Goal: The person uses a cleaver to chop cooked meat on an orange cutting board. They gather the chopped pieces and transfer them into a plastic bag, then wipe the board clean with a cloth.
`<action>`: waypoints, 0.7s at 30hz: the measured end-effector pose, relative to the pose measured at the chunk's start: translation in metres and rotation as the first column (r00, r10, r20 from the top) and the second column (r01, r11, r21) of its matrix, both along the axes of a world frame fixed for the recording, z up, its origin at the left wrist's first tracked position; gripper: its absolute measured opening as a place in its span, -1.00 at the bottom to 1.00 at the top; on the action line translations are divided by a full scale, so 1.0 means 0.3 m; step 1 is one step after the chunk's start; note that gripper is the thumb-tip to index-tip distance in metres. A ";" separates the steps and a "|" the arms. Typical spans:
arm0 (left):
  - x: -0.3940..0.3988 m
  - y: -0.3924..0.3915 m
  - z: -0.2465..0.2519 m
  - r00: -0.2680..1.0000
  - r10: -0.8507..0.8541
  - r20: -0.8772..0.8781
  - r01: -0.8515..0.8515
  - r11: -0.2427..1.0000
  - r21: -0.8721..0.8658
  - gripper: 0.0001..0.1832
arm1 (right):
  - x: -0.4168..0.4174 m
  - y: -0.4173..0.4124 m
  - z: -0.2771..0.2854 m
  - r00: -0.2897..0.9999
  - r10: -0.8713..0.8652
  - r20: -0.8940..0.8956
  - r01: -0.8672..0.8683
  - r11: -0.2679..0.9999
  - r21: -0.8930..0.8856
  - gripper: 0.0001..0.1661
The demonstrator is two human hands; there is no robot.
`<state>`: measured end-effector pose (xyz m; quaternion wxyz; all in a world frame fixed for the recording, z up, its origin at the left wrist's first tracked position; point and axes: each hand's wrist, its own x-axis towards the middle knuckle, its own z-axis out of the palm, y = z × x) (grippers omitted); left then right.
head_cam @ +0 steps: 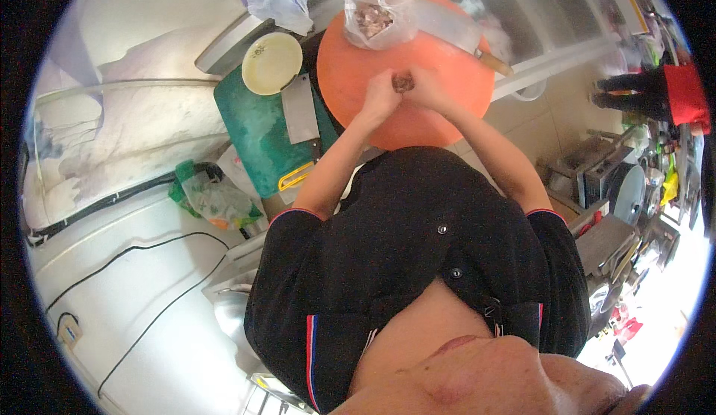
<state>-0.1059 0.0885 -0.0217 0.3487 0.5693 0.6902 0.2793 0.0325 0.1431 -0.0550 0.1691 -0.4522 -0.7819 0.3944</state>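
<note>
Over a round orange board, my left hand and my right hand meet with the fingers curled. Between them they hold a dark brown lump that looks like meat; the fingers hide part of it. Farther from me on the same board stands a clear plastic bag, its mouth spread to show brown meat pieces. To the bag's right lies a knife with a broad blade and a wooden handle, which reaches past the board's rim.
On my left, a green cutting board bears a cleaver, a cream plate and a yellow-handled item. Plastic bags lie beside it. Cookware crowds the right side, where another person stands.
</note>
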 end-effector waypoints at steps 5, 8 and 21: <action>-0.038 0.084 0.176 0.996 -0.022 -0.089 0.060 0.888 0.456 -0.59 | -0.035 0.105 0.253 0.959 0.014 -0.282 -0.008 1.000 0.023 -0.67; -0.095 0.174 0.330 0.999 -0.030 0.036 0.012 0.902 0.433 -0.56 | -0.124 0.245 0.318 0.962 0.099 -0.255 -0.037 0.970 0.239 -0.69; -0.165 0.459 0.114 0.903 0.087 0.420 -0.139 0.986 0.094 -0.61 | -0.209 0.565 0.208 0.970 0.226 0.084 -0.241 0.934 0.262 -0.57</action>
